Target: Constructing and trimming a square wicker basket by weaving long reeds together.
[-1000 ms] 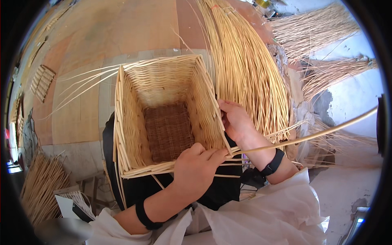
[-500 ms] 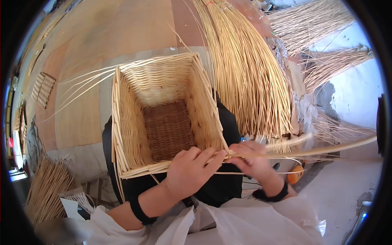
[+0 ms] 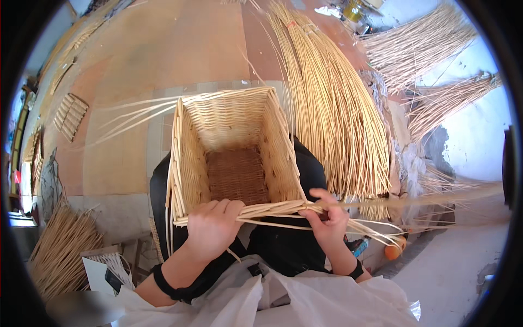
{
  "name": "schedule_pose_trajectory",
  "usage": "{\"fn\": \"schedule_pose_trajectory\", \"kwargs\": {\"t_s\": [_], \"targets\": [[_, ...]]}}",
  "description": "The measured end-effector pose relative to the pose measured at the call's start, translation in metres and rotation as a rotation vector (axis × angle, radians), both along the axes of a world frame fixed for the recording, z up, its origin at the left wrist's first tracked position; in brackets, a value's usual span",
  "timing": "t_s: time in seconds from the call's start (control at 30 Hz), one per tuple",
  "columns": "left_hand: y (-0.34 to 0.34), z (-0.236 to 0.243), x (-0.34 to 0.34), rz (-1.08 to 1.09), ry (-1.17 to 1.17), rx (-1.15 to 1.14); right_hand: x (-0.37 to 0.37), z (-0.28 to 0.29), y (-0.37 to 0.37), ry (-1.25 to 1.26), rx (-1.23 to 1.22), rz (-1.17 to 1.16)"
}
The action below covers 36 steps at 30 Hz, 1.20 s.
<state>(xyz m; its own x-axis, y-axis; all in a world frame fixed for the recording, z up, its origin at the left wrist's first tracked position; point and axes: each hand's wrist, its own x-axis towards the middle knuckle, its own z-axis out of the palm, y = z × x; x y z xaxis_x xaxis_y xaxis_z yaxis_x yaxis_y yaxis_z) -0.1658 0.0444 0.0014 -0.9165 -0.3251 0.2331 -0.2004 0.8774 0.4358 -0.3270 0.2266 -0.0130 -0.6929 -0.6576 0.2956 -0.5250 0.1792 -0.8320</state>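
Observation:
A tall wicker basket (image 3: 224,121), pale-walled with a brown woven base, rests on my lap with its mouth facing up. Its front rim (image 3: 272,210) is thickly braided. Over the left part of that rim my left hand (image 3: 213,229) is closed, fingers inside and thumb side near the braid. At the front right corner my right hand (image 3: 330,222) pinches a long willow rod (image 3: 392,203), which runs off to the right and is blurred. Loose rod ends (image 3: 376,231) stick out below it, and thin rods (image 3: 139,111) project from the far left corner.
A large bundle of pale rods (image 3: 338,114) lies on the floor to the right. More bundles (image 3: 419,46) lean by the white wall. At lower left stands a brown rod bundle (image 3: 65,245). A small woven panel (image 3: 71,116) lies far left; an orange object (image 3: 395,248) sits right.
My left hand has slid left along the front rim, away from the corner. The right hand stays at the corner with the rod. The basket sits slightly lower and further right in view.

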Motion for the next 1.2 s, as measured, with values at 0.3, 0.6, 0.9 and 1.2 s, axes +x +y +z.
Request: {"fn": "schedule_pose_trajectory", "kwargs": {"t_s": [0.3, 0.6, 0.9, 1.2], "targets": [[-0.057, 0.105, 0.011, 0.229, 0.267, 0.008, -0.026, 0.131, -0.085, 0.092, -0.1, 0.108], [-0.085, 0.191, -0.003, 0.235, 0.095, 0.079, -0.032, 0.204, -0.119, 0.171, -0.163, 0.182], [-0.058, 0.167, -0.063, -0.112, 0.727, -0.145, -0.044, 0.192, -0.116, 0.413, -0.22, 0.252], [-0.063, 0.166, -0.077, -0.004, 0.621, -0.189, -0.05, 0.208, -0.121, 0.794, 0.022, 0.288]]}}
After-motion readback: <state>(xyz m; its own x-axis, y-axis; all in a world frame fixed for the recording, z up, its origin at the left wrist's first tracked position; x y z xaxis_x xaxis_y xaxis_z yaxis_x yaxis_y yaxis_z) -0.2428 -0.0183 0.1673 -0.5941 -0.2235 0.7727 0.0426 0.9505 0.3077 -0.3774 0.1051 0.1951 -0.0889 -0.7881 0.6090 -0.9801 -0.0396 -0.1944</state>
